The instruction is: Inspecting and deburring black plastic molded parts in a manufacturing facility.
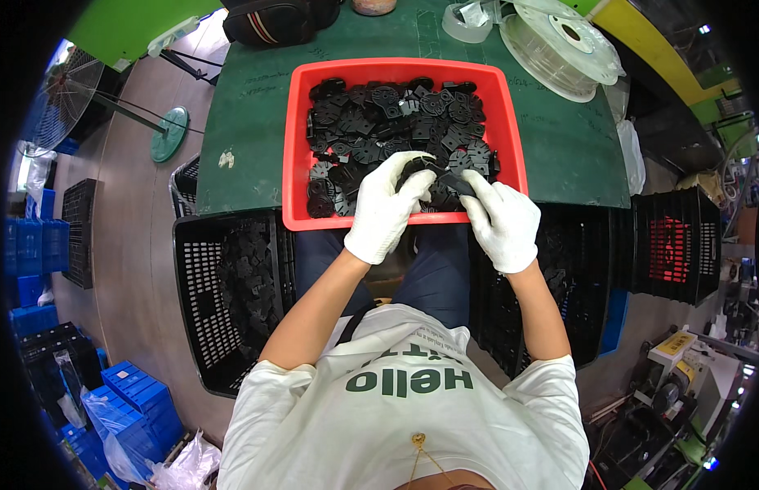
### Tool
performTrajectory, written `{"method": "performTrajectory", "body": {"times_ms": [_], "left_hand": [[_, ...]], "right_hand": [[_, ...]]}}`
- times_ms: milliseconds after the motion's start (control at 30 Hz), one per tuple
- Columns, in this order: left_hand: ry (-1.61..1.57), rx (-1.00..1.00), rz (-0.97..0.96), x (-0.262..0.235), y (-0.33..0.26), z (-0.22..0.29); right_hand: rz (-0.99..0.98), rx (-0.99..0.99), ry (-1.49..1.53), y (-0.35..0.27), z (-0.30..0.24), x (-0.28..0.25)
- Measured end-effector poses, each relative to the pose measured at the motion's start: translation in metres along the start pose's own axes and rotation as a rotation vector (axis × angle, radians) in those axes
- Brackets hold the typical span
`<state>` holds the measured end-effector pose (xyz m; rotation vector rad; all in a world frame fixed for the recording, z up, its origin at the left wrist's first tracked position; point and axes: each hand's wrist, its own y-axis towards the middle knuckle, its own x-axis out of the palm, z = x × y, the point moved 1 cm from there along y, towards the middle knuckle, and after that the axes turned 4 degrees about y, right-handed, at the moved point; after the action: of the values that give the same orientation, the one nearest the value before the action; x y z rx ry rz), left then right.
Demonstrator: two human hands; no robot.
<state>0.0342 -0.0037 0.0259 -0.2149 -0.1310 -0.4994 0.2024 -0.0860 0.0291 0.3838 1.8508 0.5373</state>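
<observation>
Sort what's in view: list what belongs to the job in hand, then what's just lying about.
In use:
- left hand and right hand, gloved
- black piece between them
- red tub of loose black parts
- probably the left crate, holding similar parts

Apparently just lying about:
- black bag
- clear reel
- tape roll
- fan

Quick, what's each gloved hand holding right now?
Left hand: closed on a black part.
Right hand: pinching a black piece; can't tell if it's the same one.
</observation>
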Motion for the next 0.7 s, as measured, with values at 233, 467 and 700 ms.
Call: {"method": "performTrajectory", "body": {"times_ms": [233,467,700], "left_hand": [[0.06,0.019,0.016,0.0,-0.0004,0.0007],[0.099,0.016,0.032,0.0014,-0.0013,0.0021],[0.134,0.05,0.05,0.0023,-0.0013,0.0002]], "right_hand": [[-0.002,0.004,-0.013,-0.0017,-0.0029,-0.0038],[-0.018,0.007,-0.063,-0.0047,-0.0024,-0.0076],[-0.01,-0.005,-0.11,-0.0068,-0.0031,-0.008]]}}
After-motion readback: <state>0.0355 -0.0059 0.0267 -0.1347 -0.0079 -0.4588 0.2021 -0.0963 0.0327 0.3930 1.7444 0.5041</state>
